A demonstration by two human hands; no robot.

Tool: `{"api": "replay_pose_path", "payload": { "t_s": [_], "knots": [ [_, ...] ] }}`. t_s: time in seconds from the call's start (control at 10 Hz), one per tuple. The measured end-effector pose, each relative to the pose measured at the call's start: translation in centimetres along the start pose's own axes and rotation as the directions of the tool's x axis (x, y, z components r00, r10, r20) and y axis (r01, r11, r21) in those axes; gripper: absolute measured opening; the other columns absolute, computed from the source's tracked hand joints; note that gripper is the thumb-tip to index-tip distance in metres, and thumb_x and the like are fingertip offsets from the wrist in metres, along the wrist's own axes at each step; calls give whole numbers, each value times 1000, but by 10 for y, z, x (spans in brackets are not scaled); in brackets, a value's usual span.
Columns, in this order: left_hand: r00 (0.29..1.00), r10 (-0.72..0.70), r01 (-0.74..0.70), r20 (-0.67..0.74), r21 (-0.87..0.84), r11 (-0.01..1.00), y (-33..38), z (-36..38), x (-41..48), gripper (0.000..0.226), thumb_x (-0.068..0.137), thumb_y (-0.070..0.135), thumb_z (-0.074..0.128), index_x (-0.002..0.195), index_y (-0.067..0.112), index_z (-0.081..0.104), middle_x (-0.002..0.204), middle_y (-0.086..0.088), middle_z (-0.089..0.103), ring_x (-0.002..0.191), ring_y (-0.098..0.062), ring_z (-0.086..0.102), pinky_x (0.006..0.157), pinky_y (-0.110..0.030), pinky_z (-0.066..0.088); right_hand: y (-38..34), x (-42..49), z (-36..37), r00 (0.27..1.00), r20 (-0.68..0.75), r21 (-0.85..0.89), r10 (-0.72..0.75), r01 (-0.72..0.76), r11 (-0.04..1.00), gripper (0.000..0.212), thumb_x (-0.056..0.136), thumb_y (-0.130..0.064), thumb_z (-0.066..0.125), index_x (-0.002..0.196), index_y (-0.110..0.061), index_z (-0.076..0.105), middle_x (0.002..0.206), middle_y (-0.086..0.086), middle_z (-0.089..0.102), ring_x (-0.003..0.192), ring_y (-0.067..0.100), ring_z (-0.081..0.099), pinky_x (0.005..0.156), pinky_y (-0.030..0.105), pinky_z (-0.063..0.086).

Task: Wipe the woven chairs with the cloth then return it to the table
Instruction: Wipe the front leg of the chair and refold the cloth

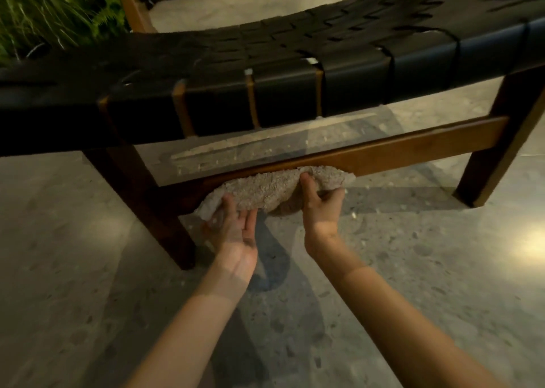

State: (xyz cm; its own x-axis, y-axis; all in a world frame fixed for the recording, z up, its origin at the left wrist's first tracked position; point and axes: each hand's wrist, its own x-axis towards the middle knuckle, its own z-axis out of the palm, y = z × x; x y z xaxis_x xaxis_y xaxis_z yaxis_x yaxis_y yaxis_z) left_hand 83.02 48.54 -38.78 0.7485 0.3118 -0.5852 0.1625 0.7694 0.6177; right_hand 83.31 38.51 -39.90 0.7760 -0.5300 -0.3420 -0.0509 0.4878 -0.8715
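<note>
The chair seat (280, 51) is woven from wide black straps (356, 93). They look like leather or a similar material, smooth, with a soft shine along the near edge. The low rail (413, 149) is brown wood, smooth and lightly varnished. The legs (495, 157) are the same wood but look darker. The cloth (265, 190) is pale beige towel fabric, rough and matt, with small loops. The floor (88, 269) is grey speckled stone, polished, and it reflects light at the right.
</note>
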Motion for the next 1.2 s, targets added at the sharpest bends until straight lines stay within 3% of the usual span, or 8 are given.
{"api": "replay_pose_path", "payload": {
  "t_s": [0.2,0.3,0.4,0.5,0.7,0.9,1.0,1.2],
  "knots": [
    [954,-268,271,136,-5,962,-66,35,-10,45,100,25,44,140,6,35,144,-15,43,124,-22,51,87,-27,54,-47,48,-65,997,-47,-46,-61,59,997,48,91,-14,61,132,-4,37,131,14,51,120,24,52,104,43,43],
    [882,-439,449,172,-20,893,-103,69,-22,52,99,26,47,141,0,32,144,-15,41,130,-23,46,83,-20,52,-73,74,-97,994,-67,-81,-84,79,994,45,92,-16,60,131,-4,41,128,13,55,118,22,54,103,41,44],
    [922,-340,268,186,328,906,-133,103,-39,49,100,24,44,141,0,33,144,-15,42,131,-23,45,78,-18,51,-94,95,-123,992,-74,-101,-102,94,990,36,94,-15,58,126,-1,47,123,14,59,113,22,58,99,38,48],
    [865,-427,341,264,316,885,-155,125,-57,49,98,20,46,144,9,32,147,-11,40,135,-22,38,100,-25,39,-111,113,-145,985,-95,-137,-141,128,982,30,94,-15,58,119,1,54,119,16,61,111,25,60,98,39,49],
    [835,-465,309,294,448,839,-190,157,-72,41,99,16,46,138,9,41,143,-10,45,134,-20,40,102,-27,35,-136,138,-175,987,-111,-207,-112,88,974,23,91,-17,63,108,-2,63,109,14,67,104,25,64,95,41,51],
    [823,-507,287,255,583,760,-198,166,-69,26,98,18,47,121,8,53,141,-11,46,133,-21,41,94,-25,38,-138,146,-184,991,-101,-362,-91,49,931,31,89,-26,65,111,-3,65,106,11,68,98,21,65,86,36,54],
    [819,-517,287,249,603,744,-193,162,-63,27,97,21,48,123,11,52,139,-11,47,131,-22,43,88,-26,43,-143,141,-192,993,-58,-522,-98,54,851,22,92,-25,62,104,-8,67,96,7,66,88,18,62,68,26,50],
    [842,-483,194,239,703,685,-187,162,-78,42,87,27,65,123,12,47,112,-12,62,75,-14,67,49,-22,54,-162,113,-219,938,-61,-599,-340,238,765,13,90,-28,62,98,-17,64,90,0,64,89,15,63,83,40,56]
  ]
}}
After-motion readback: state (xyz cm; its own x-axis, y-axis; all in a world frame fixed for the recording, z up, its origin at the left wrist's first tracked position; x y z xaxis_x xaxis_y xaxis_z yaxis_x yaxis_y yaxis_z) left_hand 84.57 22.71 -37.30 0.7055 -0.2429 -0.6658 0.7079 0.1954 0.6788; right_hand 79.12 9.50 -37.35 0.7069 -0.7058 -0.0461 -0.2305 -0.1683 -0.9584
